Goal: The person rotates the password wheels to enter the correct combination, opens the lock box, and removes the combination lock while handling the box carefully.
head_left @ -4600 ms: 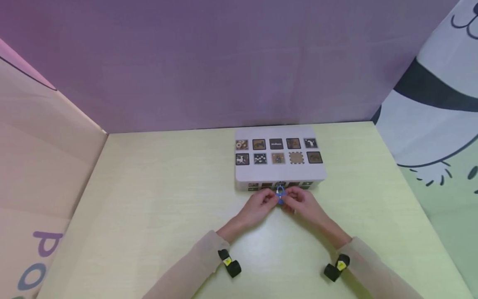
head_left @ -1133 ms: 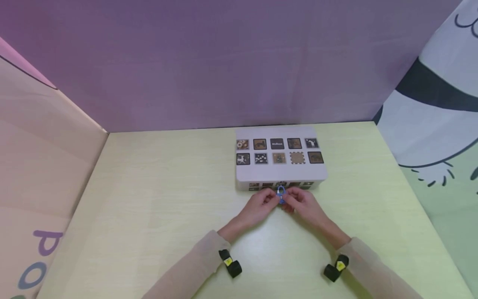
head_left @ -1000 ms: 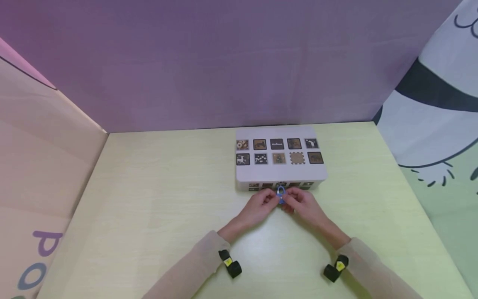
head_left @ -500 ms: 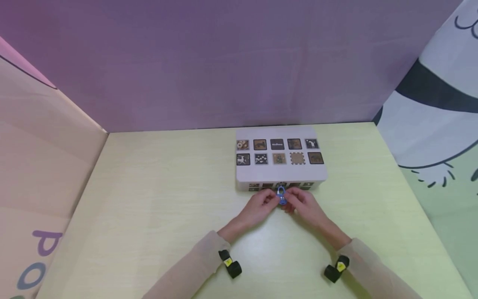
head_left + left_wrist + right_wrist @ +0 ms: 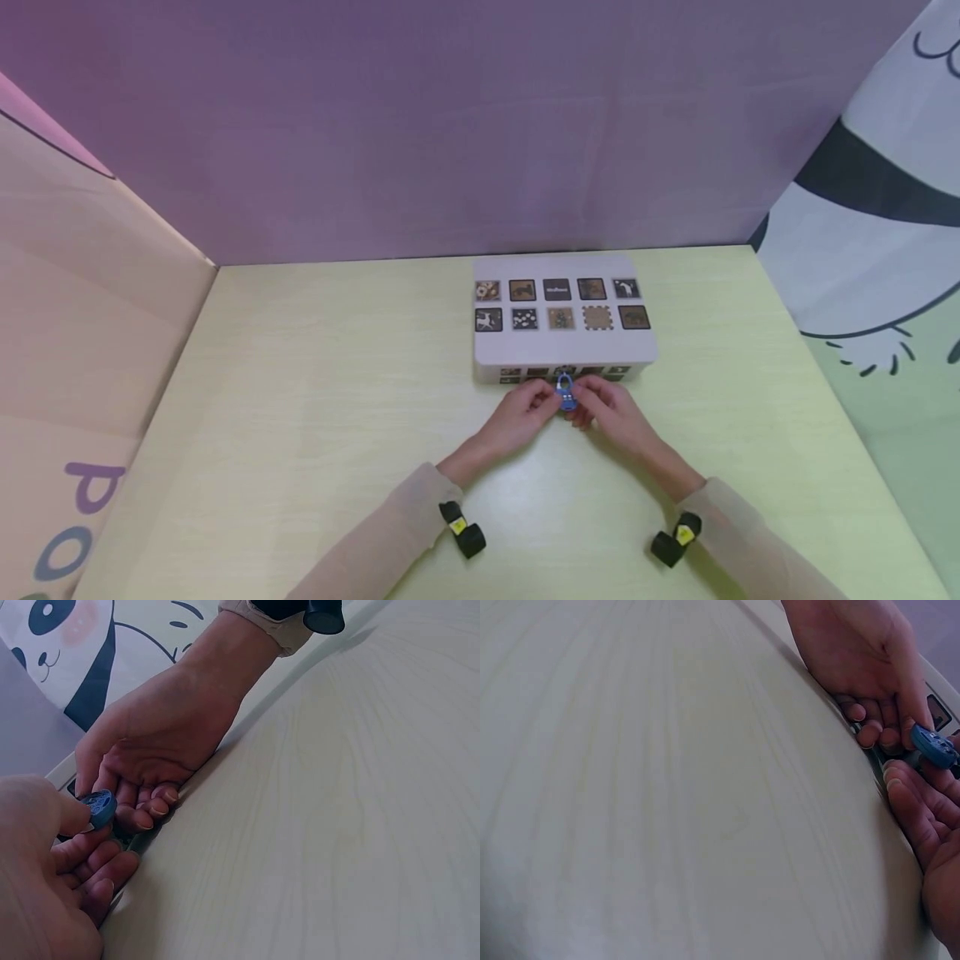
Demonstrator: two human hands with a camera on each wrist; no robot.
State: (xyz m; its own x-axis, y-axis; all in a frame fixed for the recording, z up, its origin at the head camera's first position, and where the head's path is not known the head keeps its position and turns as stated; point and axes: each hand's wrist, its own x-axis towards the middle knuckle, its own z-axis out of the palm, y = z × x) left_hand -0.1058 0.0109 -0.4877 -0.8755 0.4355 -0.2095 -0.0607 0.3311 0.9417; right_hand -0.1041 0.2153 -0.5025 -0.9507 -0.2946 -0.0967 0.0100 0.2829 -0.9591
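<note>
Both hands meet at the front of a white box (image 5: 555, 348), narrow grip, both on one small blue padlock (image 5: 567, 401). L hand (image 5: 517, 414) pinches its body from the L side w/ thumb + bent fingers; R hand (image 5: 611, 411) does the same from the R. Padlock sits btwn the two sets of fingertips, approx. mid-width of the box, shackle pointing toward the box front. Can't tell if the shackle goes thru anything there or just overlaps it in the head view. Wrist views show the padlock's roundish blue end close up, dim, not much detail.

Box is rect., lid down, rounded corners, two rows of five sq. pics on top, more pics on the front, partly hidden behind the fingers. It's at the back of the pale table (image 5: 322, 375), near the purple wall (image 5: 450, 125). Panda-print wall (image 5: 885, 250) on the R, pale wall w/ letters (image 5: 67, 333) on the L. Beige sleeves (image 5: 375, 537), each w/ a black wrist unit (image 5: 469, 539), yellow label on it.
</note>
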